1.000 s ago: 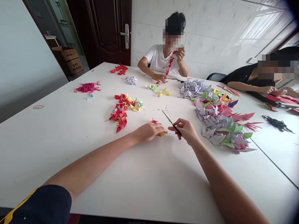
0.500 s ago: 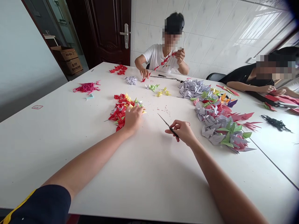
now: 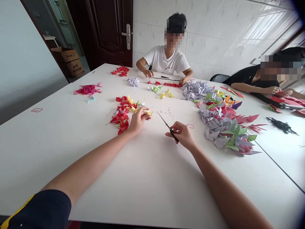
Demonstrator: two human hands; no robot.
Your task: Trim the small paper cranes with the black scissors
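Observation:
My left hand [image 3: 137,119] pinches a small yellow folded paper piece [image 3: 149,112] at the right edge of a pile of red, yellow and grey folded pieces [image 3: 122,112]. My right hand [image 3: 182,133] grips a thin dark pointed tool [image 3: 165,123], its tip aimed up and left toward the yellow piece. Both hands rest over the white table [image 3: 147,178].
A large heap of grey, green, red and pink folded pieces [image 3: 222,122] lies to the right. Small piles sit farther back: red [image 3: 121,71], grey [image 3: 133,81], green and yellow [image 3: 162,92], and pink strips [image 3: 87,89]. Across the table a person in a white shirt [image 3: 166,60] lays down a red strand; another person sits at right [image 3: 262,79].
My left hand went from beside my right hand to the red and yellow pile and lifted a yellow piece off its edge. The person opposite lowered a red strand onto the table.

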